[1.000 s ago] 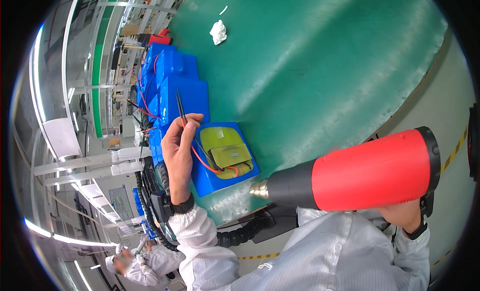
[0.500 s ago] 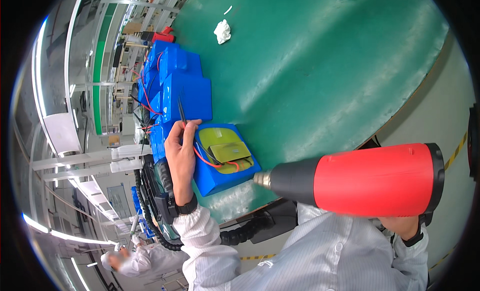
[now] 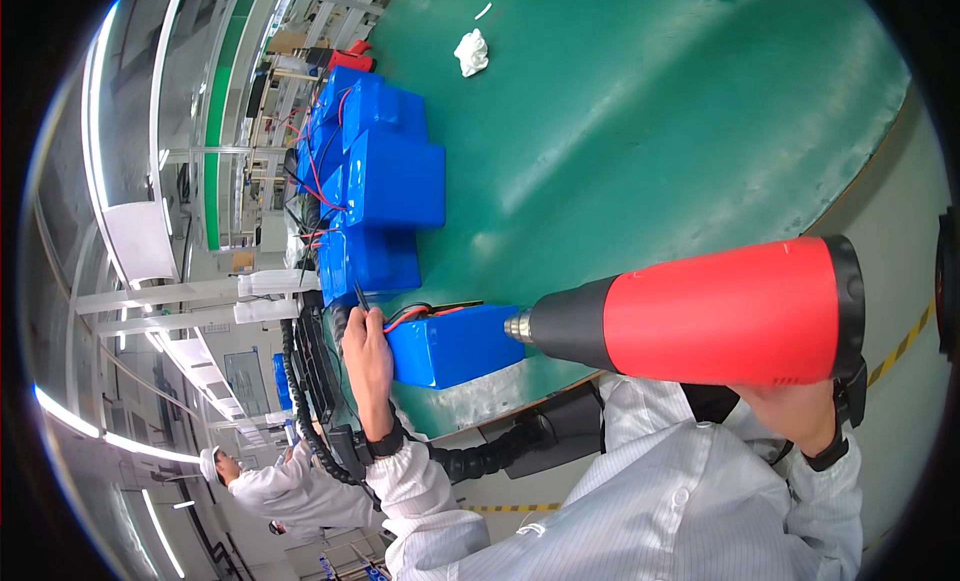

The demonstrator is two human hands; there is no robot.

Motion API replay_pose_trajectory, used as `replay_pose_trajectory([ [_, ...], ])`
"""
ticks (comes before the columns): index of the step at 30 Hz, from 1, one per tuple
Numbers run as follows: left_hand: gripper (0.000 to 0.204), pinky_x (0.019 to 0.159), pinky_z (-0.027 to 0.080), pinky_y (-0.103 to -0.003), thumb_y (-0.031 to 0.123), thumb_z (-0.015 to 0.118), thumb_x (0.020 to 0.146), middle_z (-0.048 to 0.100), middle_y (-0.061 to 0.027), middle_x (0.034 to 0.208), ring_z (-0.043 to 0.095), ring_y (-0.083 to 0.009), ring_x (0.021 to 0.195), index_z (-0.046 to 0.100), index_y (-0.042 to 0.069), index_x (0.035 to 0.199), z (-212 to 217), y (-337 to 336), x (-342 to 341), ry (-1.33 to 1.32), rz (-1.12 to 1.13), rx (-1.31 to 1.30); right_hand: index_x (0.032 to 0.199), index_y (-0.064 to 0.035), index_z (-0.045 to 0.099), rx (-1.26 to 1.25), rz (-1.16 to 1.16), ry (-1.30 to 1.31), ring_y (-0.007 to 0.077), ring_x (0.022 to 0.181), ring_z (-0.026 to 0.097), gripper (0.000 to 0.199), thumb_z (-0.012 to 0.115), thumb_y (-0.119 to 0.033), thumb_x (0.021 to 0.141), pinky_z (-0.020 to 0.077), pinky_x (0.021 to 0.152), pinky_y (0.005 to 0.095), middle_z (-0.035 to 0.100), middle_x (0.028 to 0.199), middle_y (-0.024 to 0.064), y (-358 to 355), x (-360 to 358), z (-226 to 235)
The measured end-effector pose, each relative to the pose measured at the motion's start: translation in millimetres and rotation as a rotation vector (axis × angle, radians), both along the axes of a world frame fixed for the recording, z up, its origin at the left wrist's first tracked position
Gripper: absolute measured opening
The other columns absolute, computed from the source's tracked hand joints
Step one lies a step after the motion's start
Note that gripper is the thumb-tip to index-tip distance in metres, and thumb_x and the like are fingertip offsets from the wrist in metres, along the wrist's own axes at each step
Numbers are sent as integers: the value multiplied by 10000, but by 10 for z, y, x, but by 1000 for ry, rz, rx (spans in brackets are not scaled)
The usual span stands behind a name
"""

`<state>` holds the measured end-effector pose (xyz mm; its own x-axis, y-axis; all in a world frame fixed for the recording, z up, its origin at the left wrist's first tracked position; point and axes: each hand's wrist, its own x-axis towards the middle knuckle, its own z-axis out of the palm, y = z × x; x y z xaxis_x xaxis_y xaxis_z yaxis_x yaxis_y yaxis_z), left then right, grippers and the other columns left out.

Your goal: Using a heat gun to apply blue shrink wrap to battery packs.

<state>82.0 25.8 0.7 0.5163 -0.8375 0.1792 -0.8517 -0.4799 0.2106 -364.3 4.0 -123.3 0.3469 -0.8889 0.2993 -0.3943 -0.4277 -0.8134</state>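
Note:
A blue-wrapped battery pack (image 3: 462,349) stands tilted near the table's edge, its smooth blue side facing me. My left hand (image 3: 369,369) is at its left end, fingers closed on the pack's red and black wires (image 3: 408,314), with a dark wire end poking out above the fingertips. In my right hand (image 3: 795,413) is a red and black heat gun (image 3: 720,313), gripped from below; its handle is mostly hidden behind the body. The metal nozzle (image 3: 518,327) points left, right beside the pack's right end.
Several blue battery packs (image 3: 397,179) with red and black leads stand along the table's left side. A crumpled white wad (image 3: 471,53) lies far off on the green table (image 3: 640,151). Another red tool (image 3: 350,59) is at the far left. A person in white (image 3: 300,489) works beyond.
The battery pack has been tipped, so its green-yellow top has turned away and its blue side faces me. My left hand moved down with it. The heat gun shifted slightly left and up.

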Motion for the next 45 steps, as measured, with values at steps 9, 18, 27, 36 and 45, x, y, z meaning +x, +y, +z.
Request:
replay_pose_trajectory([
  [9, 299, 667, 367, -381, 207, 495, 989, 424, -120, 716, 397, -203, 680, 422, -23, 813, -105, 3, 89, 145, 12, -65, 1024, -25, 707, 249, -100, -283, 222, 857, 704, 343, 884, -146, 756, 544, 770, 344, 727, 961, 78, -91, 121, 4],
  [18, 284, 641, 338, -335, 173, 493, 994, 378, -47, 712, 348, -133, 683, 382, 11, 789, -145, -23, 41, 234, 2, -125, 1039, -29, 707, 219, -109, -201, 239, 865, 708, 370, 889, -165, 747, 545, 770, 347, 727, 976, 89, -113, 95, 34],
  [27, 292, 629, 320, -331, 149, 507, 986, 336, -35, 706, 325, -123, 681, 349, 23, 774, -130, -1, 90, 215, -22, -123, 1096, -61, 688, 129, -95, 32, 300, 984, 625, 464, 888, -235, 716, 468, 885, 401, 684, 1077, 81, -25, 22, -122],
  [36, 280, 640, 323, -323, 137, 507, 979, 345, -34, 721, 336, -120, 694, 351, 25, 775, -152, 6, 122, 285, -26, -157, 1118, -102, 686, 118, -129, 13, 293, 969, 530, 474, 886, -270, 722, 439, 818, 410, 629, 1122, 63, -3, 76, -144],
  [45, 278, 648, 325, -325, 145, 509, 978, 351, -36, 724, 339, -125, 699, 357, 19, 782, -156, -4, 124, 291, -9, -163, 1107, -84, 673, 159, -102, 83, 295, 989, 558, 503, 900, -251, 690, 453, 835, 410, 626, 1123, 67, 107, -58, -224],
])
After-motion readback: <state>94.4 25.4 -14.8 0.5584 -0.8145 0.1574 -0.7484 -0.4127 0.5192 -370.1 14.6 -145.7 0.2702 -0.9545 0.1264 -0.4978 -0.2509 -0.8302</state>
